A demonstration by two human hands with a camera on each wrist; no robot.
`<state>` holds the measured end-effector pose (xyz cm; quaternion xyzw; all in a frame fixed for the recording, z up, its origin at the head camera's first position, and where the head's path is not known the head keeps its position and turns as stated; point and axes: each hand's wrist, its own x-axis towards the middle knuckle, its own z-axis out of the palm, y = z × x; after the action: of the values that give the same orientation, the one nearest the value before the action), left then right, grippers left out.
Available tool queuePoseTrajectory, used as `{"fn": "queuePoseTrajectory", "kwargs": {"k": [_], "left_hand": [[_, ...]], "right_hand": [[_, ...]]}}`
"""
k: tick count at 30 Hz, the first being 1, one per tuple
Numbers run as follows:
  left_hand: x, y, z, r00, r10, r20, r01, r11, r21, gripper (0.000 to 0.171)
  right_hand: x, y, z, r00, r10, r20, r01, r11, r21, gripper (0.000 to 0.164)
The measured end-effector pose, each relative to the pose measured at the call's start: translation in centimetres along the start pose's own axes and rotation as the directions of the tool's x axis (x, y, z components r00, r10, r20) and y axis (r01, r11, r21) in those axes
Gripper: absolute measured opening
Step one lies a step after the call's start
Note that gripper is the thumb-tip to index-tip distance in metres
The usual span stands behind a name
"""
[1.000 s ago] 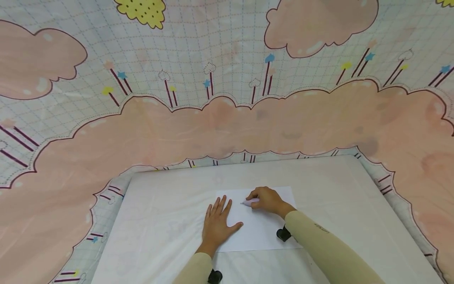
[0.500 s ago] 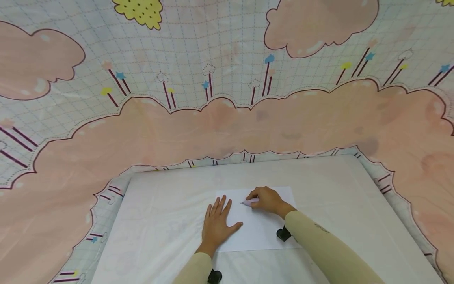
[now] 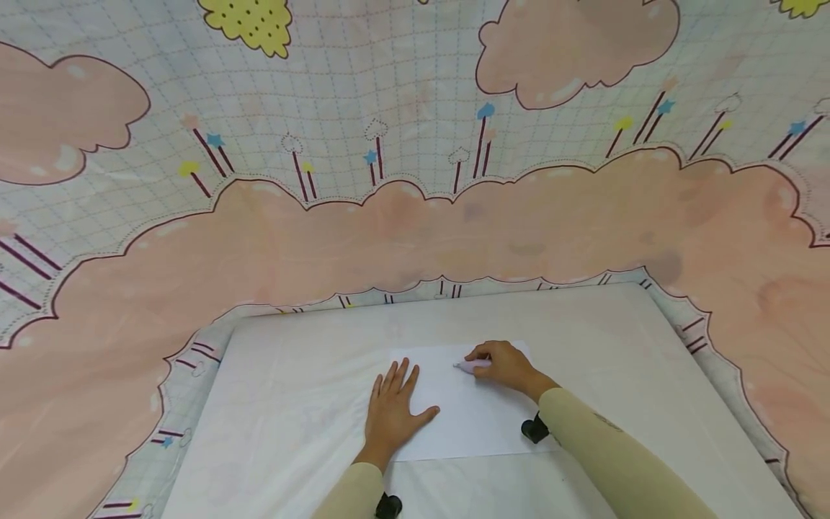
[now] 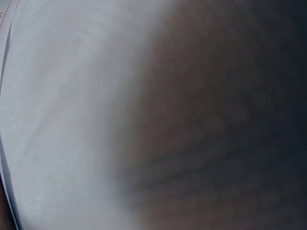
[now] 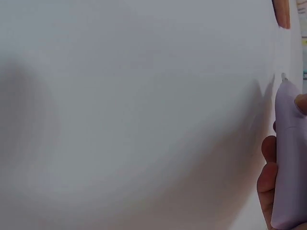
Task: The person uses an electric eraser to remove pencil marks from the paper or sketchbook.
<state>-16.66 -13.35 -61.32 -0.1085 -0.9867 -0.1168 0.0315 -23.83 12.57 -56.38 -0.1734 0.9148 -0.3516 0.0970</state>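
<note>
A white sheet of paper (image 3: pixel 467 432) lies on the white-covered table. My left hand (image 3: pixel 390 414) rests on its left side, fingers and thumb spread. Over the upper right part of the sheet, my right hand (image 3: pixel 509 366) grips a chunky lilac pen-shaped tool (image 5: pixel 290 158). Its narrow pale tip points left, close to the paper; the exact kind of tool does not show. Curled fingers (image 5: pixel 267 179) wrap its side in the right wrist view. The left wrist view is mostly a dark blur beside white cloth.
The table (image 3: pixel 292 375) has a white, slightly wrinkled cover. Behind and around it hangs a patterned cloth (image 3: pixel 389 238) with peach clouds. Black wrist cameras (image 3: pixel 534 429) sit under both sleeves.
My right hand has moved a little to the right with the lilac tool, after staying still between the two earlier frames. My left hand keeps its place on the paper. The head view has shifted slightly.
</note>
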Motion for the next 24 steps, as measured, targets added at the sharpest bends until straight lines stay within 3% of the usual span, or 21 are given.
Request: {"fn": "queuePoseTrajectory", "kwargs": {"k": [7, 17, 21, 24], "left_hand": [[-0.1, 0.0, 0.1, 1.000, 0.007, -0.019, -0.008, 1.000, -0.017, 0.092], [-0.1, 0.0, 0.1, 1.000, 0.003, -0.010, -0.003, 1.000, -0.024, 0.092], [-0.2, -0.1, 0.3, 0.999, 0.007, -0.035, -0.008, 1.000, -0.025, 0.092], [-0.2, -0.1, 0.5, 0.998, 0.016, -0.057, -0.017, 1.000, -0.017, 0.092]], "right_hand": [[-1.5, 1.7, -0.8, 0.990, 0.092, -0.105, -0.078, 0.988, 0.133, 0.025], [-3.9, 3.9, -1.7, 0.953, 0.143, -0.268, -0.106, 0.983, 0.147, 0.033], [-4.6, 4.5, -1.8, 0.918, 0.194, -0.346, -0.144, 0.976, 0.166, 0.034], [-5.3, 5.1, -1.9, 0.878, 0.256, -0.404, -0.193, 0.963, 0.189, 0.034]]}}
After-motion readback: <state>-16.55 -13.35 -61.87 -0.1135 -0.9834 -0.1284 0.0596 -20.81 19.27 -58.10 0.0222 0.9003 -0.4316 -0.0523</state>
